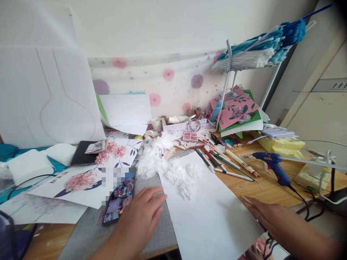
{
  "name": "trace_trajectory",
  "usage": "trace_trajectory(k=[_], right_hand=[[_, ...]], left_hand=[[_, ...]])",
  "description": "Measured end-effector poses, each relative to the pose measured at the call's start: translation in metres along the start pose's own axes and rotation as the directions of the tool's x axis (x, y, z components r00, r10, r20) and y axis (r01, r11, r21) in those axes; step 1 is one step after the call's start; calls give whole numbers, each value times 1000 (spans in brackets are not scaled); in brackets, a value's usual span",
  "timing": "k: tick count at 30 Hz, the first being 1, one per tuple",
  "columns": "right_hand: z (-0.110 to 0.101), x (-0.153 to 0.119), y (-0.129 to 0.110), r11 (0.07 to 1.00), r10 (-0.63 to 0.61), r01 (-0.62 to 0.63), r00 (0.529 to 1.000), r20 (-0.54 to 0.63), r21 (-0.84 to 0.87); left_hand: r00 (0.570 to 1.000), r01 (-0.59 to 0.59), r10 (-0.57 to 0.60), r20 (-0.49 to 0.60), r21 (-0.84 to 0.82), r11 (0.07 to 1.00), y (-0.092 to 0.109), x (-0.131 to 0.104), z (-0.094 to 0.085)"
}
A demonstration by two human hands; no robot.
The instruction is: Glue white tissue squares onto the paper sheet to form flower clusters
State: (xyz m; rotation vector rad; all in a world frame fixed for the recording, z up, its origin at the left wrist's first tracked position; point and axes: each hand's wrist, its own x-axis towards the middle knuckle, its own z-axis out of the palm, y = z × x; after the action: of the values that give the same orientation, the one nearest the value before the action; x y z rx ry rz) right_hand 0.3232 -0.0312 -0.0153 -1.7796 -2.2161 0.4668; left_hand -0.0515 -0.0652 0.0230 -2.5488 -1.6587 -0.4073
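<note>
A white sheet of paper (208, 216) lies in front of me, its near end over the table edge. White crumpled paper flowers (181, 178) sit in a cluster on its far half. My left hand (143, 213) is beside the sheet's left edge, fingers stretched forward and holding nothing. Just left of that hand lies a phone (119, 198) with a lit, colourful screen. At the sheet's right edge is my right hand (276, 216), fingers closed together. From its fingertips pokes a thin whitish stick (246, 199); its exact kind is unclear.
Loose white tissue (157, 148) is heaped behind the sheet. Several pens and brushes (219, 159) spread to the right, near a blue glue gun (271, 162) with a cord. Flower pictures (81, 180) lie left. A rack of pipe cleaners (260, 50) stands at the back right.
</note>
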Motion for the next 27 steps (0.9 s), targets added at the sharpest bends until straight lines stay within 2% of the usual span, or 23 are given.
trace_trajectory(k=[3,5,8,13,16,19,21,23,27], right_hand=[[4,0,-1,979,90,-109,989,114,171],[5,1,-1,935,150,-176,983,104,308],[8,4,1,863,177,-188,982,68,468],[27,12,-2,742,297,-323,944,143,587],[31,17,-9,669,293,-360,932,215,650],[10,25,-19,660,249,-325,945,211,677],[-16,33,-29,699,215,-282,959,184,657],[-46,44,-42,749,213,-223,973,92,623],[-97,69,-75,814,100,-71,995,-19,577]], left_hand=[[990,79,-87,112,76,994,-10,43,-5],[986,87,-99,136,91,992,-22,73,-1],[977,77,-99,189,120,990,-39,105,10],[959,41,-89,270,180,983,-52,123,28],[952,74,-134,276,217,973,-57,125,32],[946,137,-202,254,252,958,-64,125,30],[944,178,-241,225,268,947,-70,124,25],[945,207,-264,193,275,939,-76,123,20],[947,250,-292,136,264,932,-87,120,10]])
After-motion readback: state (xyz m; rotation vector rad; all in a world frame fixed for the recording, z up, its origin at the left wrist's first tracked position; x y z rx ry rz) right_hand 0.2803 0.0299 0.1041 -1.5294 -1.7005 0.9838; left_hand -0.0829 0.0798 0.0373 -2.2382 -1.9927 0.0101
